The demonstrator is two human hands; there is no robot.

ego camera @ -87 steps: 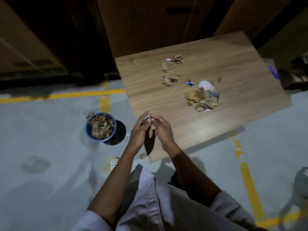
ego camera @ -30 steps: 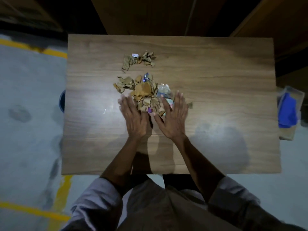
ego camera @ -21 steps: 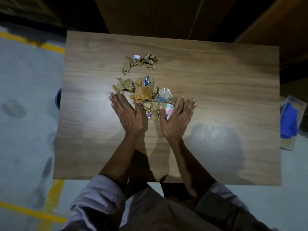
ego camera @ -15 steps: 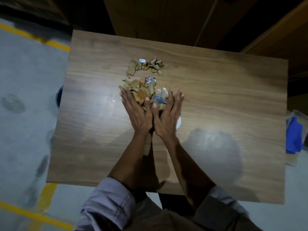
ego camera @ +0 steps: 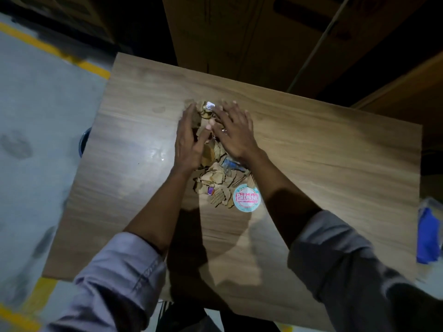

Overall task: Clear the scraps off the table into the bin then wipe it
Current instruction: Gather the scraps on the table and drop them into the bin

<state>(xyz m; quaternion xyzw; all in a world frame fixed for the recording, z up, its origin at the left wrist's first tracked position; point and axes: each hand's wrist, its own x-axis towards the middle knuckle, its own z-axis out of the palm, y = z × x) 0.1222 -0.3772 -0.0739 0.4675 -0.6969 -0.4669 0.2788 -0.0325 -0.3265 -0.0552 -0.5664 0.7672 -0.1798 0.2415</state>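
A pile of brown cardboard scraps with bits of wrapper lies in the middle of the wooden table. A round white lid with pink lettering rests at the pile's near right edge. My left hand and my right hand are spread flat, fingers apart, over the far part of the scraps, cupping a smaller far heap between them. Neither hand holds anything. The blue bin shows only as a rim past the table's left edge.
A blue cloth lies in a container off the table's right edge. Brown cardboard boxes stand behind the table. Grey floor with yellow lines runs along the left.
Both hands have reached farther across the table, past the main pile, to the small far heap. The round lid and near scraps are now uncovered behind my wrists.
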